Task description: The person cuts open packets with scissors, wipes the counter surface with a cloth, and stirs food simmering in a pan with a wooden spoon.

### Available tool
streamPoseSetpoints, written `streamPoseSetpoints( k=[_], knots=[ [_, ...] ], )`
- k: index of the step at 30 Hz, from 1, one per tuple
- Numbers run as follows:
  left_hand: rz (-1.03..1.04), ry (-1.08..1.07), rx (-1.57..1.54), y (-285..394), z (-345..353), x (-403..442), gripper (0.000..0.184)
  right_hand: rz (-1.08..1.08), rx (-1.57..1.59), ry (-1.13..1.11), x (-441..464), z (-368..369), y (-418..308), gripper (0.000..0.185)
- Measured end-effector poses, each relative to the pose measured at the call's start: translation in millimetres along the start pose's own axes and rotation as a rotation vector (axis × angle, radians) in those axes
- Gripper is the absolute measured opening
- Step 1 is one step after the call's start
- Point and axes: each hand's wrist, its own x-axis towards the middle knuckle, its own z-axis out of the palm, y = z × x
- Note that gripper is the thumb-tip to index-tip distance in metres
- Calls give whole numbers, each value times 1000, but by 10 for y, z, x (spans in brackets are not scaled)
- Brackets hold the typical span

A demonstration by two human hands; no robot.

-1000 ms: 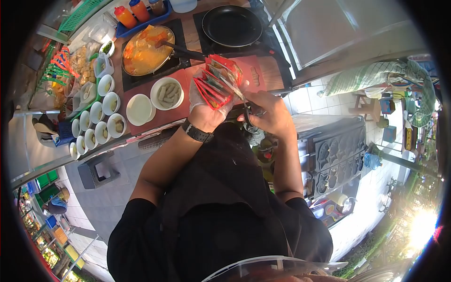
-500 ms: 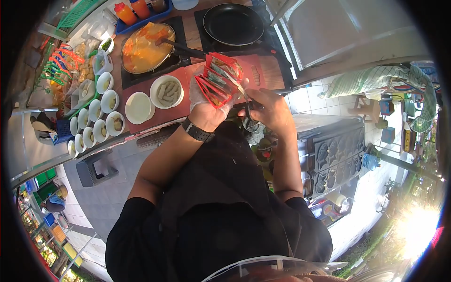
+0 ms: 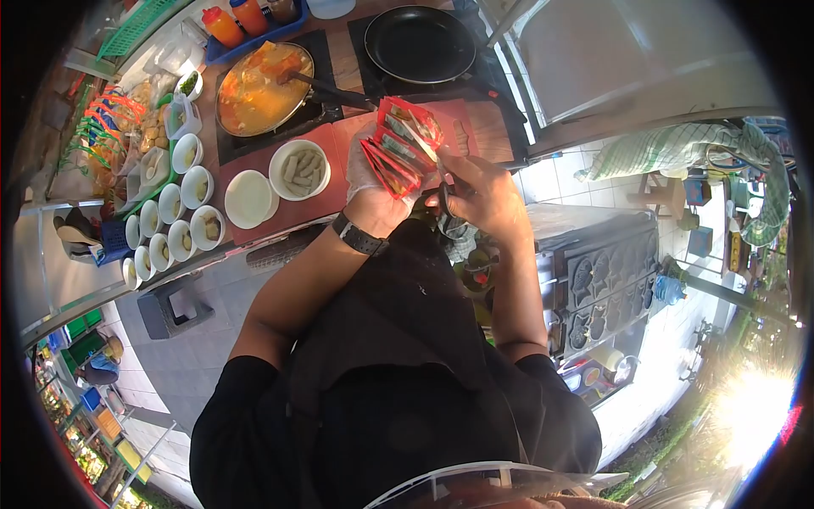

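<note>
My left hand (image 3: 366, 172), in a clear plastic glove with a black watch strap at the wrist, is closed around several red sachets (image 3: 400, 151) fanned out above the palm. A pair of scissors (image 3: 446, 184) with dark handles sits in my bare right hand (image 3: 485, 193), its blades reaching the right edge of the sachets. The exact spot where the blades meet them is partly hidden by my fingers. Below both hands lies a red cutting board (image 3: 343, 136). Left of the sachets stands a white bowl (image 3: 277, 174) of pale, stick-shaped pieces.
A pan (image 3: 242, 119) of orange, soupy food with a dark-handled spatula is on the left burner. An empty black pan (image 3: 421, 44) sits on the right one. Several small white cups (image 3: 208, 225) line the left counter. Sauce bottles (image 3: 224, 27) stand in a blue tray. A moulded griddle (image 3: 609, 284) is at right.
The sachets have spread slightly and shifted a little to the right in my left hand. My right hand with the scissors has moved slightly along their edge.
</note>
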Motion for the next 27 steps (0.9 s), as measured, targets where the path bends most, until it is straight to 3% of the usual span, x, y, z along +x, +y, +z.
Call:
streamPoseSetpoints(
  k=[4, 7, 9, 10, 13, 15, 18, 20, 27],
  knots=[
    [49, 64, 19, -15, -9, 55, 68, -2, -65, 7, 11, 15, 38, 56],
    [43, -77, -20, 2, -65, 58, 65, 12, -1, 39, 10, 26, 58, 54],
    [-7, -168, -136, 15, -116, 41, 62, 42, 32, 40, 13, -35, -9, 52],
    [-54, -311, -303, 25, -219, 59, 61, 72, 65, 38, 19, -62, -40, 52],
    [22, -211, -190, 62, -271, 102, 62, 43, -31, 19, 19, -127, -10, 60],
    [22, -298, -122, 99, -261, 133, 61, 4, 13, 4, 14, -152, 4, 55],
    [21, -340, -146, 141, -272, 141, 60, -46, 93, -27, 8, -105, 66, 51],
    [-17, -381, -408, 156, -280, 142, 68, -57, 128, -39, 4, -74, 107, 51],
    [-21, -359, -420, 203, -270, 155, 72, -54, 77, -74, 45, -49, 88, 51]
  ],
)
